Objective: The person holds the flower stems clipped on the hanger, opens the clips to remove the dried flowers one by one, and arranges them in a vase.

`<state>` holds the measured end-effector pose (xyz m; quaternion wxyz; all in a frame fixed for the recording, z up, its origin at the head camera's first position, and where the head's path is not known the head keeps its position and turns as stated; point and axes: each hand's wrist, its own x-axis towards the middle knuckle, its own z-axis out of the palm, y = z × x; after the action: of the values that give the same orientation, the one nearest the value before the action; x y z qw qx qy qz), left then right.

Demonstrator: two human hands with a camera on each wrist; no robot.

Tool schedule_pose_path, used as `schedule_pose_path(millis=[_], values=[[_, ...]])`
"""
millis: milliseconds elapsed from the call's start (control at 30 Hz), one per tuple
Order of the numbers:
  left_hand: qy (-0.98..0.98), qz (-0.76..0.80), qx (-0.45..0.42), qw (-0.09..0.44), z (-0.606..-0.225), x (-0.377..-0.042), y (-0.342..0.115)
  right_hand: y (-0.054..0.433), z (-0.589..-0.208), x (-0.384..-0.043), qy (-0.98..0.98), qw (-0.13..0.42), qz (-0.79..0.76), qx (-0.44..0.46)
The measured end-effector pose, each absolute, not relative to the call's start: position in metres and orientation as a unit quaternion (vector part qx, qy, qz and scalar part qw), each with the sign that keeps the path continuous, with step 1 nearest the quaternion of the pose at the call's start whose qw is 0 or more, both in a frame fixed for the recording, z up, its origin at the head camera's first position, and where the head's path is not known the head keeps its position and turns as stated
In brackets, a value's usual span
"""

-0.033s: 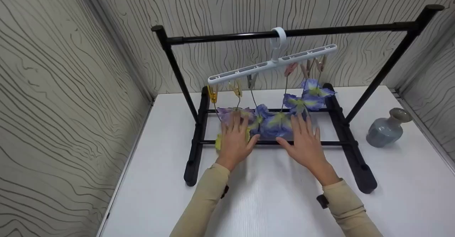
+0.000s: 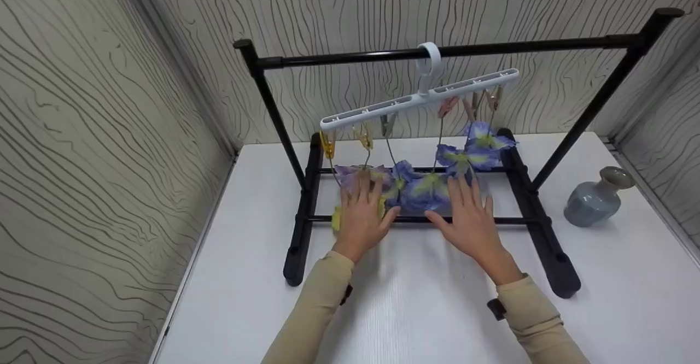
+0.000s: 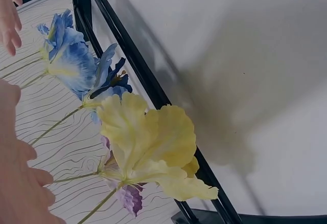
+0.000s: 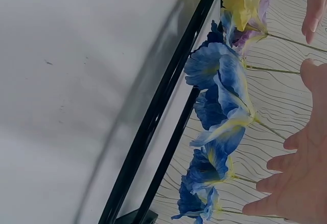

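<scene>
Artificial flowers hang head-down by their stems from small clothespins under a white clip hanger. A yellow flower and a purple one are at the left; several blue flowers fill the middle and right. My left hand is held in front of the yellow and purple blooms, fingers extended forward and thumb out to the side. Level with it, my right hand has its fingers straight in front of the blue blooms. Stems pass close by the fingertips in both wrist views; neither hand grips anything.
The hanger hooks over the top bar of a black metal rack, whose two feet stand on the white table. A grey-blue vase stands right of the rack. Patterned walls close off the back and sides.
</scene>
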<state>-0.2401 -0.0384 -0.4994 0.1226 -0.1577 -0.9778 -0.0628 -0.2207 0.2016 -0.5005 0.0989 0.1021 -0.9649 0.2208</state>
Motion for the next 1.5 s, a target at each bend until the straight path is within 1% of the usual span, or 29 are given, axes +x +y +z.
schedule_pose_path(millis=[267,400,533,767,967,1133,1300,1400,1500], values=[[-0.98,-0.076,-0.148,0.107,-0.497,-0.238,-0.041,0.197,-0.496,-0.221,-0.962,0.113,0.222,0.109],[-0.977,-0.074,-0.166,0.115,-0.498,-0.235,-0.042,0.197,-0.499,-0.218,-0.963,0.118,0.217,0.104],[-0.962,-0.087,-0.201,0.164,-0.503,-0.23,-0.045,0.197,-0.503,-0.215,-0.965,0.113,0.214,0.104],[-0.916,-0.14,-0.241,0.287,-0.509,-0.228,-0.055,0.192,-0.501,-0.214,-0.961,0.1,0.228,0.117],[-0.875,-0.188,-0.264,0.359,-0.505,-0.232,-0.062,0.194,-0.495,-0.215,-0.957,0.082,0.252,0.119],[-0.849,-0.232,-0.256,0.4,-0.498,-0.236,-0.066,0.196,-0.486,-0.218,-0.95,0.091,0.274,0.12],[-0.839,-0.263,-0.2,0.433,-0.491,-0.242,-0.071,0.196,-0.478,-0.223,-0.947,0.102,0.278,0.125],[-0.837,-0.293,-0.154,0.436,-0.486,-0.245,-0.075,0.194,-0.473,-0.226,-0.946,0.11,0.278,0.129],[-0.832,-0.336,-0.113,0.428,-0.481,-0.248,-0.078,0.192,-0.468,-0.228,-0.943,0.124,0.281,0.132]])
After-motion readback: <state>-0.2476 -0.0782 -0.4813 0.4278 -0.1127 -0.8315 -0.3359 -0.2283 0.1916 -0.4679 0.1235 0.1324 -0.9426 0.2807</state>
